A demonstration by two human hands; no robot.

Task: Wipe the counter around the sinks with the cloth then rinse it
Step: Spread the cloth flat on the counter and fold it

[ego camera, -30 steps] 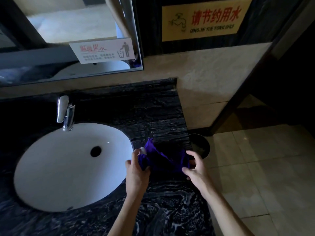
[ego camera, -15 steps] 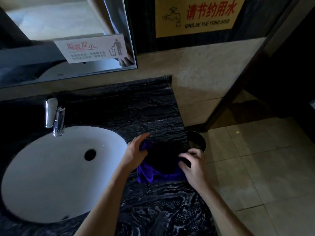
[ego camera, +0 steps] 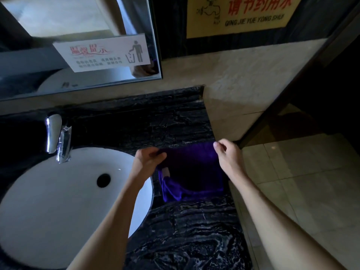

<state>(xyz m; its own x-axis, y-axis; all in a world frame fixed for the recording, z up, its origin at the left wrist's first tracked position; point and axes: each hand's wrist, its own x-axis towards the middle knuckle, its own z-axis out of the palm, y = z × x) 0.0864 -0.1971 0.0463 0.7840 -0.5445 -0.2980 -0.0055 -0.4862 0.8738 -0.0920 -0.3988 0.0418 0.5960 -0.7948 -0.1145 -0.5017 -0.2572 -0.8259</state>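
A yellow sign [ego camera: 237,15] on the dark wall above and to the right of the sink [ego camera: 58,201] shows a line drawing of a tap, large red Chinese characters cut off by the top edge of the view, and below them the Latin letters "QING JIE YUE YONG SHUI". A white notice [ego camera: 103,54] stuck on the mirror [ego camera: 78,36] above the sink carries red Chinese characters, two lines of small grey print too blurred to read, and a grey figure dropping litter into a bin.

The sink is a white oval bowl set into the black veined counter [ego camera: 185,234]. It looks dry and holds nothing; its dark drain hole [ego camera: 103,180] sits right of the bowl's middle. A chrome tap [ego camera: 58,137] stands at the bowl's back rim.

The purple cloth [ego camera: 191,172] is just right of the sink, over the counter's right end. The left hand [ego camera: 149,158] pinches its upper left corner, fingers curled closed on the fabric, beside the bowl's right rim. The right hand [ego camera: 227,153] pinches the upper right corner between thumb and fingers, at the counter's right edge. The top edge runs taut between the two hands, and the lower part lies folded on the stone. Right of the counter is a beige tiled floor [ego camera: 303,191].
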